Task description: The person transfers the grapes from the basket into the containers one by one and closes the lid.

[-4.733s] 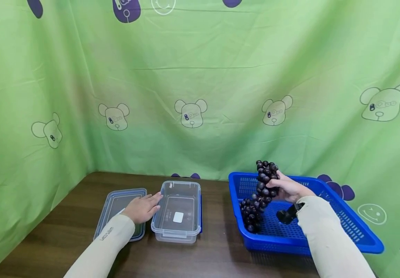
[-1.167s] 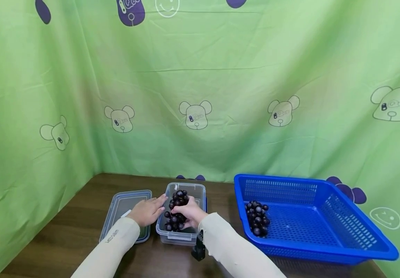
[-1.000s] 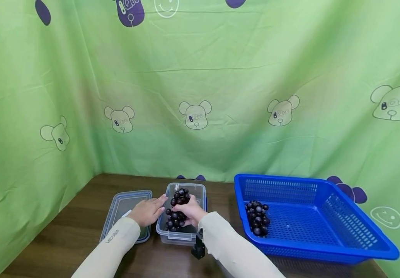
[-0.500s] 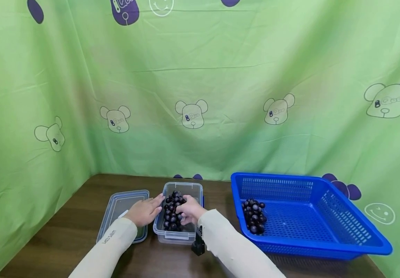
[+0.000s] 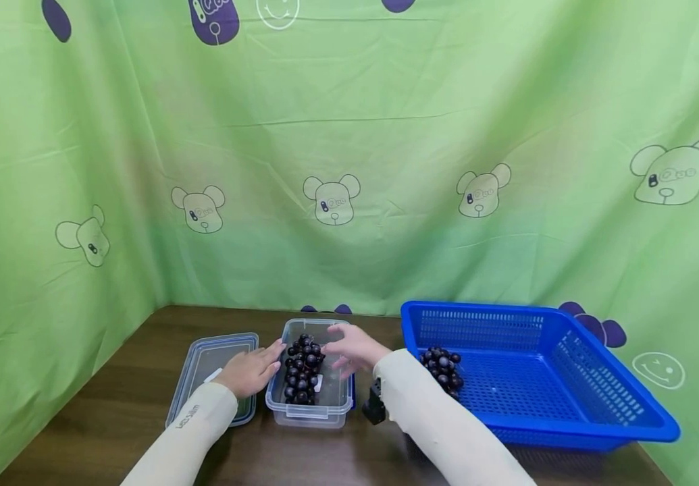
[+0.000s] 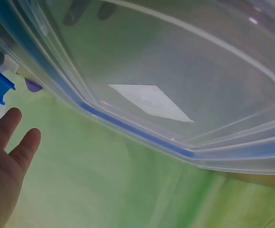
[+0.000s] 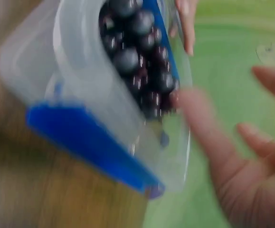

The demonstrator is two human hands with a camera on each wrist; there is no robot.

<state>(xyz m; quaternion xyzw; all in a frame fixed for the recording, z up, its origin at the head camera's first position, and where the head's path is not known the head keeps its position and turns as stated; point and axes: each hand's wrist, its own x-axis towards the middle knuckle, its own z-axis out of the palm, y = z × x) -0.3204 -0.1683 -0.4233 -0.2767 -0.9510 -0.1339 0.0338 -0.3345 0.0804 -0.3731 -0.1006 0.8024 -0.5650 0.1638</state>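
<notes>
A bunch of dark grapes [image 5: 303,370] lies lengthwise along the left side of a clear plastic food container [image 5: 306,413]. My right hand [image 5: 356,348] hovers over the container's right rim with its fingers spread and holds nothing; the right wrist view shows the hand [image 7: 246,166] beside the grapes [image 7: 137,61]. Fingers extended, my left hand [image 5: 248,371] lies at the container's left rim, over the clear lid [image 5: 200,371]. That lid [image 6: 199,71] fills much of the left wrist view. A second bunch of grapes [image 5: 443,368] sits in a blue basket [image 5: 544,385], partly hidden by my right sleeve.
The basket stands on the right of the brown wooden table [image 5: 130,378], its corner near the right edge. A blue clip [image 7: 85,142] hangs along the container's side in the right wrist view. A green printed curtain [image 5: 252,256] closes off the back and sides.
My right hand carried one grape bunch from the basket into the container, let it go, and has risen slightly to the right. My left hand has stayed at the rim.
</notes>
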